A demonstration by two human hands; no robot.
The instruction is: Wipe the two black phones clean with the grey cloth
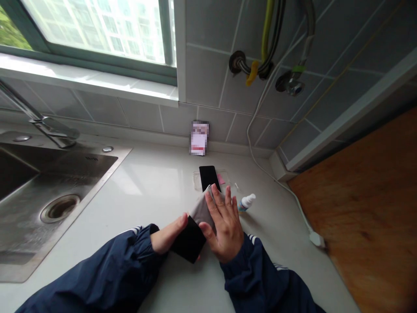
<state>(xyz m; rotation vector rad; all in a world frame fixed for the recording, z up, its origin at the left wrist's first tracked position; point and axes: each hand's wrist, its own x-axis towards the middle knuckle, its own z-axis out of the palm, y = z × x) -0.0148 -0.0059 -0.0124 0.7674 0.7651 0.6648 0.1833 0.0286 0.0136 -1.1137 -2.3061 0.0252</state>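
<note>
My left hand [172,234] grips a phone with a plain black face [190,241], its thumb along the near left edge. The phone is tilted above the counter. A grey cloth [202,212] lies over its far part and hides that end. My right hand [224,221] rests flat on the cloth, fingers stretched out and thumb apart. Just beyond the cloth, a second dark-screened phone [209,176] lies on the counter, its near end covered from view. To the right of my right hand is a small bottle with a white nozzle [248,202].
A clear case or tray [196,180] and a pink piece [221,178] lie by the second phone. A blurred-out upright card [199,139] leans on the wall. Left is a steel sink [97,182] with a faucet [54,130]. A white cable [289,189] and wooden panel [365,217] stand right.
</note>
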